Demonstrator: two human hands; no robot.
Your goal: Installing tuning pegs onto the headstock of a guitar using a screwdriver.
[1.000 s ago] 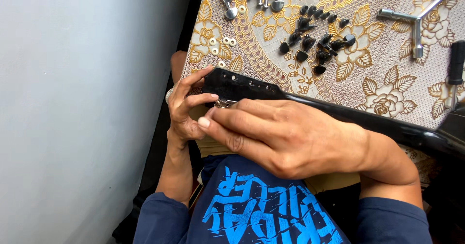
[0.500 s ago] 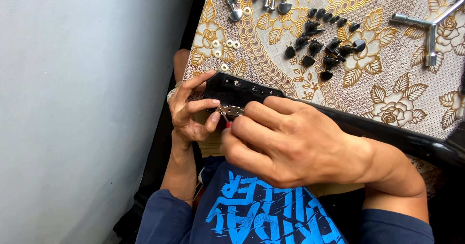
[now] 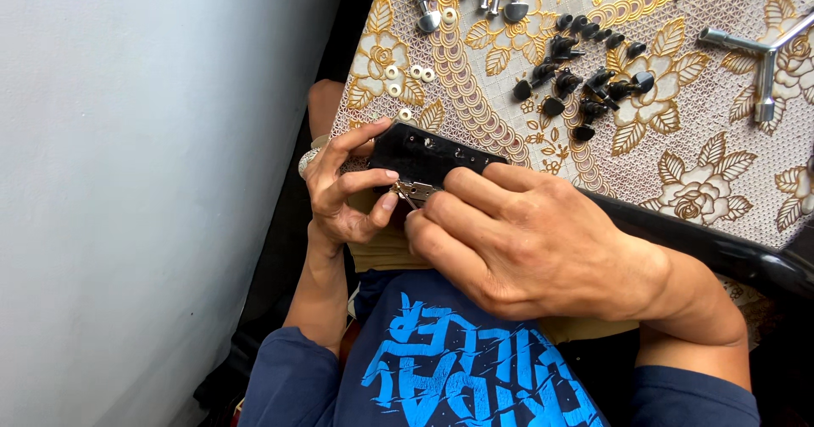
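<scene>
The black guitar headstock (image 3: 428, 154) lies at the bench (image 3: 704, 164) edge (over your lap). Your left hand (image 3: 343, 189) grips its end, while your right hand (image 3: 526, 240) pinches a small metal part (image 3: 411, 192) against its side.

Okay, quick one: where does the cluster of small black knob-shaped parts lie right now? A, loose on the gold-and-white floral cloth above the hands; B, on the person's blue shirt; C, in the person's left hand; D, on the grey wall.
A: the small black knob-shaped parts lie scattered on the gold-and-white floral cloth, above and clear of both hands, which meet at the black headstock-like piece.
</scene>
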